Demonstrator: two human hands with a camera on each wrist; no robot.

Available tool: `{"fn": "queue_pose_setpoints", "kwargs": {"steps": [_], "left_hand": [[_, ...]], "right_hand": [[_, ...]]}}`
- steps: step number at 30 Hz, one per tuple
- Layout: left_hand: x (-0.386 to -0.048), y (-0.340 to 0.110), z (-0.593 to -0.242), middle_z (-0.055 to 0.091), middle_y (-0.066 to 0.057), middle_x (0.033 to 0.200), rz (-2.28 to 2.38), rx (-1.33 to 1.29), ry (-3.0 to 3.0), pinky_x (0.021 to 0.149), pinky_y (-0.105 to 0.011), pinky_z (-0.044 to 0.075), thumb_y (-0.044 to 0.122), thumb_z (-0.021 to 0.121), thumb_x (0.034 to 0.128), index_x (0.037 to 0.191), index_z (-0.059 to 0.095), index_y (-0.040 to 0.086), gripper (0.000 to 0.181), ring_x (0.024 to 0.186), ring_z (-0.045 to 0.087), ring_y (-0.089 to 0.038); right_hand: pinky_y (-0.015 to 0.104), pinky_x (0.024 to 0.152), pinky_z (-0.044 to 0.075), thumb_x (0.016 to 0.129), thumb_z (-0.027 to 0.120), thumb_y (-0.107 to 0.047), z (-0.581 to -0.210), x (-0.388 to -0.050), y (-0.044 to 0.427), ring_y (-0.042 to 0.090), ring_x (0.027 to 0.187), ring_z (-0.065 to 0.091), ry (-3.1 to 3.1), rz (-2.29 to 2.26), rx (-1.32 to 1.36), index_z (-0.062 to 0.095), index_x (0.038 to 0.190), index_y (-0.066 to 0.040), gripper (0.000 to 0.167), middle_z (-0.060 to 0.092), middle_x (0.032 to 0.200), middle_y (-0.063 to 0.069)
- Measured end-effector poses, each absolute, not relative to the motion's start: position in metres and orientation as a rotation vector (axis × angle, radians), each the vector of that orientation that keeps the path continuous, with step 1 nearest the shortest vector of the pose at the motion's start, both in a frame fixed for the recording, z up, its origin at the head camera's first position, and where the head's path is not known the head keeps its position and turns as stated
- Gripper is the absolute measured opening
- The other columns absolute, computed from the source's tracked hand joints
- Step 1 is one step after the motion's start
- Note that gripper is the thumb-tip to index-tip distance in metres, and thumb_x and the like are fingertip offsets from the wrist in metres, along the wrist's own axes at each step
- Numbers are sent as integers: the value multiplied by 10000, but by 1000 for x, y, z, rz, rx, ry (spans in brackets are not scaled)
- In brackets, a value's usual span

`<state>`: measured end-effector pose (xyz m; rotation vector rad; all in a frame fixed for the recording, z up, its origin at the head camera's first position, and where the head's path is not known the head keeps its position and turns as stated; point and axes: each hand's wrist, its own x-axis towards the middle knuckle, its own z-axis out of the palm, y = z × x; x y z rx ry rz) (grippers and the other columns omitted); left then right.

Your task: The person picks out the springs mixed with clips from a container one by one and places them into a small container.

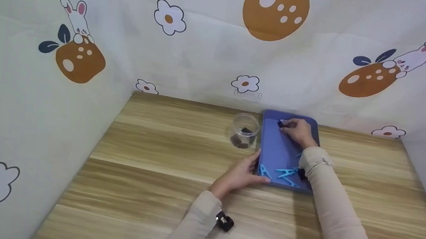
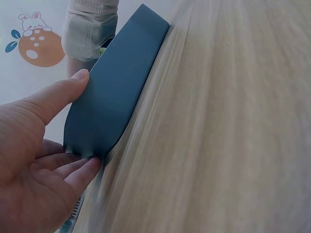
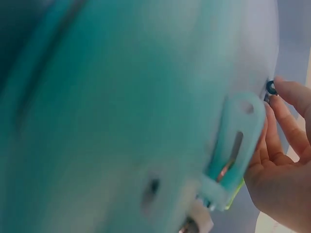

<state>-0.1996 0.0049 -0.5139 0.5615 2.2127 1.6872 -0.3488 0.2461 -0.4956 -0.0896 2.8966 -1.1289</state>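
A blue tray [image 1: 277, 149] lies on the table, its left front corner held by my left hand [image 1: 239, 174]. In the left wrist view, the thumb and fingers of that hand [image 2: 43, 155] grip the tray's wall [image 2: 114, 82]. Over the tray's far part, my right hand [image 1: 298, 131] pinches a small dark piece [image 1: 281, 123]. The right wrist view shows this piece [image 3: 271, 87] as ring-like between thumb and fingertips; its kind is unclear. Light-blue clothespins [image 1: 286, 173] lie at the tray's near end. One teal clothespin [image 3: 238, 136] appears close up beside the right hand.
A clear round jar [image 1: 244, 128] with dark and brown pieces inside stands just left of the tray. Behind the wooden table [image 1: 156, 141] hangs a printed cloth [image 1: 204, 48]. The right forearm [image 1: 336, 201] reaches over the tray's near right corner and hides part of it.
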Motion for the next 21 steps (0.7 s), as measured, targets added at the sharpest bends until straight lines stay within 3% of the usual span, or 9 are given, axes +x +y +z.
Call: {"fn": "queue_pose_setpoints", "kwargs": {"steps": [10, 16, 21], "left_hand": [[-200, 3, -513, 304, -211, 1687, 1653, 544, 2256, 1231, -321, 400, 155, 888, 858, 1658, 219, -3, 1055, 1493, 460, -327], [-200, 4, -514, 289, -210, 1693, 1668, 543, 2227, 1238, -316, 389, 138, 884, 859, 1658, 208, -10, 1057, 1502, 448, -327], [-200, 5, -513, 278, -211, 1700, 1693, 537, 2195, 1225, -305, 405, 105, 878, 861, 1660, 193, -14, 1059, 1509, 437, -323]], "right_hand": [[481, 1005, 520, 968, 759, -160, -493, -350, 246, 418, 1169, 622, 2843, -1107, -133, 715, 1264, 51, 366, 674, 1330, 299], [430, 933, 526, 969, 767, -176, -494, -349, 243, 374, 1088, 643, 2857, -1103, -111, 722, 1250, 46, 360, 702, 1274, 283], [322, 791, 501, 955, 787, -187, -498, -350, 241, 297, 929, 651, 2911, -1118, -107, 742, 1154, 71, 329, 742, 1124, 264]]}}
